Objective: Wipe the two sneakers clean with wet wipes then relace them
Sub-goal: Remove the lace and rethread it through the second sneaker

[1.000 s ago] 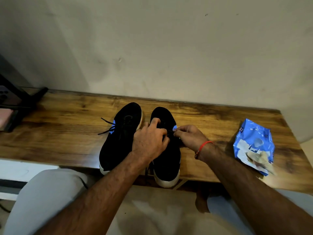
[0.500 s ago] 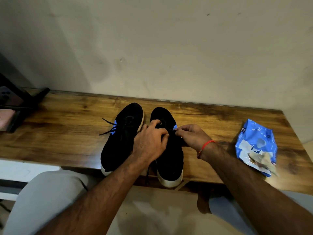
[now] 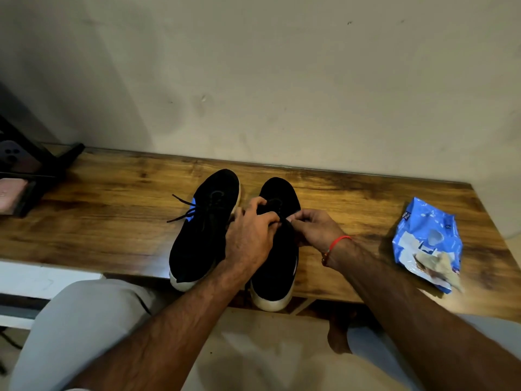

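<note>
Two black sneakers on wooden worktop [image 3: 98, 221], both hands at the right one.

Left sneaker [image 3: 201, 232] & right sneaker [image 3: 277, 261] side by side, heels near edge. Left hand [image 3: 249, 238] and right hand [image 3: 317, 228] each pinch its lace, grip narrow. Blue wipes pack [image 3: 425, 241] far right, used wipe [image 3: 438, 265] on it.

Bare forearms, a red wrist thread, light grey trousers.

Both arms are uncovered from the lower edge of the view to the hands, with no sleeve showing. The left hand [image 3: 249, 238] wears nothing. Just behind the right hand [image 3: 317, 230] a thin red thread bracelet [image 3: 335, 244] circles the wrist, with a small bead or knot at its lower side. Light grey trousers [image 3: 81, 328] cover both knees, and a bare foot [image 3: 339, 334] shows between them.
</note>
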A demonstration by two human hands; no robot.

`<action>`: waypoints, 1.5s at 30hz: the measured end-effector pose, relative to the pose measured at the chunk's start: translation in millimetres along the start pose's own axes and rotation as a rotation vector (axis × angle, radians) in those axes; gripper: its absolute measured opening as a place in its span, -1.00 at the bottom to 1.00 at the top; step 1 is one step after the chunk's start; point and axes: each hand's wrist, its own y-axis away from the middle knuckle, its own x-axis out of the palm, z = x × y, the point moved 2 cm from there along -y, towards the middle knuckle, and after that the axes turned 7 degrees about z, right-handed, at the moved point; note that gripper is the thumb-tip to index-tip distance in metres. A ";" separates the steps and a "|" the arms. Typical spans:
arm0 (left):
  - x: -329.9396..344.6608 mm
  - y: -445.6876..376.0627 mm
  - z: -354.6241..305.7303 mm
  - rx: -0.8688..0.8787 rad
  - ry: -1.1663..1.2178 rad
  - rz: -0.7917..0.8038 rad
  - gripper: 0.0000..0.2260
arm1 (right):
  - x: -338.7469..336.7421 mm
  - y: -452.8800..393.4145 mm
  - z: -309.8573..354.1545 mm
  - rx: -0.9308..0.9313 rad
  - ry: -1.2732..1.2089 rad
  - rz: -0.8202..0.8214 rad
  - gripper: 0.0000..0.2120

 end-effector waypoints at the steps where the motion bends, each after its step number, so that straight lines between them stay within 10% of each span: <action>1: -0.2 -0.2 0.5 0.003 0.009 -0.005 -0.77 | -0.3 -1.0 -0.3 0.003 0.014 0.011 -0.84; 15: -2.8 1.3 12.4 -0.149 0.011 -0.021 -0.67 | -101.7 -16.4 10.5 0.004 0.661 -0.451 -0.85; 21: -1.7 0.6 11.0 -0.152 -0.064 0.004 -0.59 | -23.4 -11.0 9.6 -0.282 1.039 -0.018 -0.69; 29: -4.2 0.9 13.5 -0.150 -0.105 0.039 -0.57 | -89.2 -16.2 4.6 0.268 1.220 -0.372 -0.72; 35: -4.5 1.8 12.0 -0.148 -0.123 0.054 -0.57 | -12.1 -13.9 10.4 -0.208 1.112 -0.037 -0.69; 42: -4.6 2.1 14.4 -0.147 -0.133 0.042 -0.59 | -61.4 -10.6 9.8 0.280 1.336 -0.271 -0.75; 45: -3.7 0.5 13.1 -0.142 -0.135 0.046 -0.60 | -48.9 -13.4 10.7 0.026 1.227 -0.124 -0.61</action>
